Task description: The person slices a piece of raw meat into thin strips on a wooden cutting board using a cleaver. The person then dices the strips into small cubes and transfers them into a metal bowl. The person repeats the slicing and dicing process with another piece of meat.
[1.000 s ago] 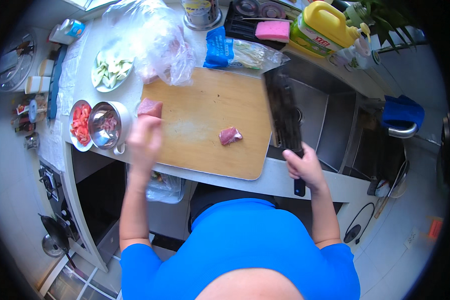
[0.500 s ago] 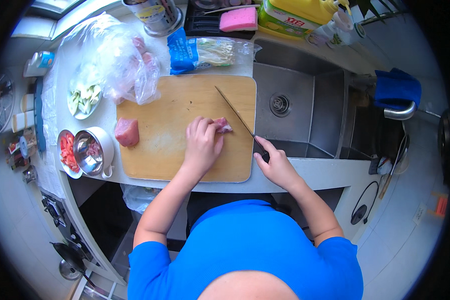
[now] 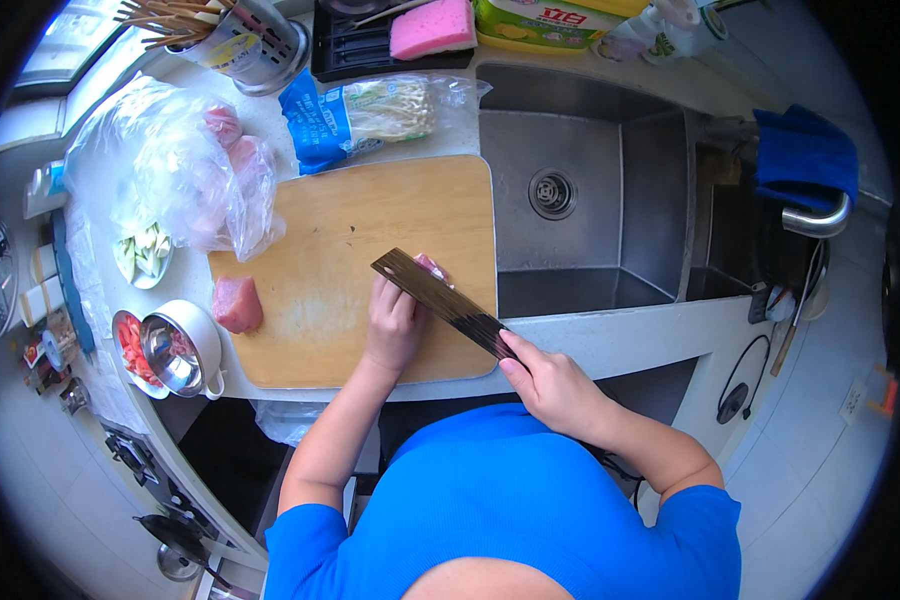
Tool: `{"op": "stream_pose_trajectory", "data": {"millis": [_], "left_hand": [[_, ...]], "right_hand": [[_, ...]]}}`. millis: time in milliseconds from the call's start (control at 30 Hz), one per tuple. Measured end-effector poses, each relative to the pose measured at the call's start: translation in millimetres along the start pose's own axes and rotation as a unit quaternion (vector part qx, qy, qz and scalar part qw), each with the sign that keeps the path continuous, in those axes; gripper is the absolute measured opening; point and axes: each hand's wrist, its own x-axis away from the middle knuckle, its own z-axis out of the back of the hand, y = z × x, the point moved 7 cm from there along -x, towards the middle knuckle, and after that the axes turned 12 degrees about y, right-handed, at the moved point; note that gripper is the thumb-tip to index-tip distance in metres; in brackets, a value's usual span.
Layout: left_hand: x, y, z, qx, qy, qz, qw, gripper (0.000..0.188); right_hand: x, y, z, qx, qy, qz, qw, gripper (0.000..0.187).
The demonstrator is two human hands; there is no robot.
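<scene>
My right hand (image 3: 560,385) grips the dark handle of a broad kitchen knife (image 3: 435,300), its blade tilted broadside above the wooden cutting board (image 3: 310,345). Partly covered by that blade, my left hand (image 3: 395,330) is curled on the board. A small piece of meat (image 3: 432,267) pokes out past the blade's far edge; the blade hides where my left fingertips meet it. At the board's left edge lies a larger pink chunk of meat (image 3: 237,304).
Left of the board are a steel-lined white mug (image 3: 210,345) with meat bits, a plate of chopped red pieces (image 3: 133,350), a plate of pale green slices (image 3: 145,255) and plastic-bagged meat (image 3: 200,170). Packaged enoki mushrooms (image 3: 390,110) lie behind; a steel sink (image 3: 580,240) is right.
The knife has swung left, from beside the meat to over it and my left fingers, its broad side turned up. My left hand stays by the meat. The whole view has shifted slightly.
</scene>
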Motion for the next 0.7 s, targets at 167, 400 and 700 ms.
{"op": "stream_pose_trajectory", "data": {"millis": [167, 400, 700], "left_hand": [[-1, 2, -1, 0.011, -0.034, -0.016, 0.999, 0.042], [-5, -2, -2, 0.031, -0.028, -0.005, 0.999, 0.031], [-4, -2, -3, 0.032, -0.039, 0.002, 0.999, 0.031]], "right_hand": [[-21, -4, -11, 0.037, 0.021, 0.042, 0.998, 0.046], [-91, -24, -30, -0.041, 0.004, 0.107, 0.993, 0.041], [-47, 6, -7, -0.006, -0.016, 0.071, 0.997, 0.037]]}}
